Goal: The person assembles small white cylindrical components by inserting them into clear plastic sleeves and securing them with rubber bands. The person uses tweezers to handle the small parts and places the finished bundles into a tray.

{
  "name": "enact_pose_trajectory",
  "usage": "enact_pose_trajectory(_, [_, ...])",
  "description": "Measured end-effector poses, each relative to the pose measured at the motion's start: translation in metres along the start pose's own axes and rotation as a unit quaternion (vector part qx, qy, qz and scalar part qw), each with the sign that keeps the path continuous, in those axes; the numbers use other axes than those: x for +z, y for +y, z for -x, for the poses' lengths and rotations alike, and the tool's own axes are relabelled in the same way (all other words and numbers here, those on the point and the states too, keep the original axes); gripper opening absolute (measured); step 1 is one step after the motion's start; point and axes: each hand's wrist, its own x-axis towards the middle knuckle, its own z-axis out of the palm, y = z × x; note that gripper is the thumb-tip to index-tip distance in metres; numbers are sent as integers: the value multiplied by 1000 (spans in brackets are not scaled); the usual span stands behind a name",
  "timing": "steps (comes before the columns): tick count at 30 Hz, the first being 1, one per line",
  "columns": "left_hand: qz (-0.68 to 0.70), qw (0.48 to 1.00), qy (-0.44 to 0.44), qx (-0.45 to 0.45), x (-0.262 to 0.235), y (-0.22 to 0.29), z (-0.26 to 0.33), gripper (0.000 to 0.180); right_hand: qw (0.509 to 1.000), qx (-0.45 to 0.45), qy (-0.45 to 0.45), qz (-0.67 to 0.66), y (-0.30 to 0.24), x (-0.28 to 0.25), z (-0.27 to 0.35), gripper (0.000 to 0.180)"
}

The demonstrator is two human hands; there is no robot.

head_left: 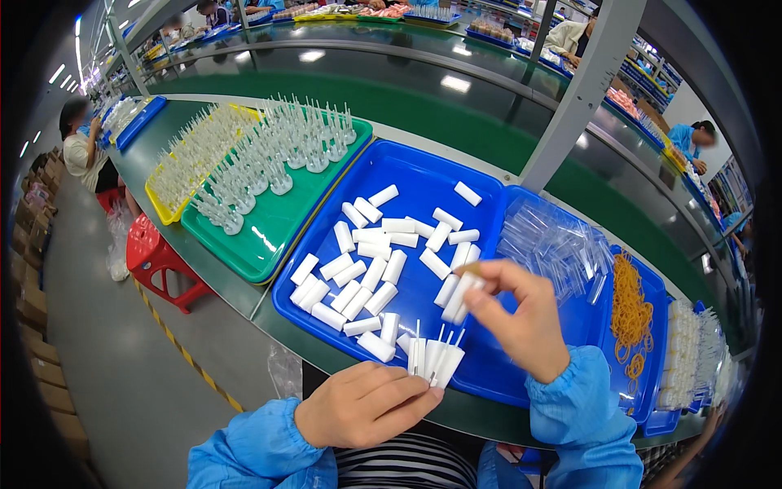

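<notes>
My left hand is closed around a small bunch of white plastic pieces with thin rods, their tips pointing up and away from me. My right hand pinches a short white block between thumb and fingers, to the right of that bunch and apart from it. Both hands are over the near right part of a blue tray. Several loose white blocks lie scattered in this tray, some side by side. My left fingers hide the lower ends of the bunch.
Left of the blue tray, a green tray and a yellow tray hold upright thin-stemmed clear parts. To the right are clear plastic tubes and orange rubber bands in blue trays. A metal post rises behind. A red stool stands left.
</notes>
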Motion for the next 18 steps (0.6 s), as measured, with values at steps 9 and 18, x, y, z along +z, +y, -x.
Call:
enact_pose_trajectory(9, [7,1000,10,-1,-1,-10,4,34,977,-88,-154,122,-18,0,8,28])
enact_pose_trajectory(18, [72,980,160,-90,23,-22,29,40,986,-125,-104,33,-4,23,26,28])
